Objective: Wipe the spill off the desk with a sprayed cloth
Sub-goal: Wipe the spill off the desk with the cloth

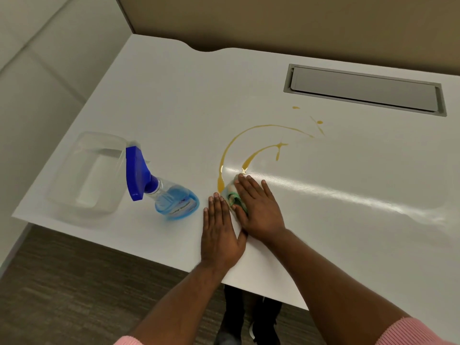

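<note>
White desk [323, 207], fills most of frame, near edge running lower left to lower right. Spill [251, 135]: amber-yellow liquid, two curved streaks arcing from centre of frame toward upper right, plus a few separate drops further right, near the cable hatch. Cable hatch [364, 89]: grey rectangular flap set in desk, upper right, closed. Cloth [232, 195]: small, green w/ pale patches, crumpled, at centre of frame, lying on desk at lower ends of the streaks; mostly covered by hand. Right hand [258, 207]: flat, palm down, fingers spread a little, pressed on top of cloth, fingertips at the near end of one streak. Left hand [220, 232]: flat, palm down on desk, fingers together, just left of cloth, thumb side touching or nearly touching right hand; holds nothing. Spray bottle [164, 192]: clear w/ blue liquid, blue trigger head, standing left of hands, centre-left; label unreadable. Plastic container [84, 175]: clear, rectangular, rounded corners, left of frame, just beside bottle; contents can't tell. Pink sleeves [410, 332] at bottom edge, both forearms bare. Floor [62, 282]: dark carpet, lower left. Partition [298, 21]: tan, behind desk, top of frame.
</note>
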Demonstrator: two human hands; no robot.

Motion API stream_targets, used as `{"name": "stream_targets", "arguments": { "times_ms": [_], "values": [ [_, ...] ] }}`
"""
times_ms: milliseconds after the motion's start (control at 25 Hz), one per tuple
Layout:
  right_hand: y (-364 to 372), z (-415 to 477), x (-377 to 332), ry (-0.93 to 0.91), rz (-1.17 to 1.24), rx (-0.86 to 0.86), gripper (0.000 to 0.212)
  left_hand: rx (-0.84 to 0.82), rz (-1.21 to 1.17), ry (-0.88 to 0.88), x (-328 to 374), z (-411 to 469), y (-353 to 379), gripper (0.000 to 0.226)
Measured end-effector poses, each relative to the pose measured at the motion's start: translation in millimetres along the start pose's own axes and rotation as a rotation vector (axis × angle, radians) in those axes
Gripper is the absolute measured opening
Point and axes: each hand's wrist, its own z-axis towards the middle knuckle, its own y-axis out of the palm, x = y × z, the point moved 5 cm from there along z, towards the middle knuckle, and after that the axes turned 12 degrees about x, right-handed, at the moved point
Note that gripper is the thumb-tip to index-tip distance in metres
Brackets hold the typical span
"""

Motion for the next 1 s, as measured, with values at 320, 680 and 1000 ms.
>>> {"name": "stream_targets", "arguments": {
  "times_ms": [320, 680, 1000],
  "values": [
    [7.7, 28.6, -8.1, -0.237, 0.031, -0.119, 0.071, 0.029, 0.023, -0.068, -13.6, -14.7, -4.6, 0.093],
    [15.9, 65.8, -14.3, -0.2, 0.011, -0.137, 0.073, 0.01, 0.02, -0.105, -12.6, 5.6, -3.8, 0.098],
    [24.4, 118.5, 8.7, -0.151, -0.003, -0.043, 0.066, 0.027, 0.07, -0.137, -0.8, 43.6, 4.9, 0.097]
  ]
}}
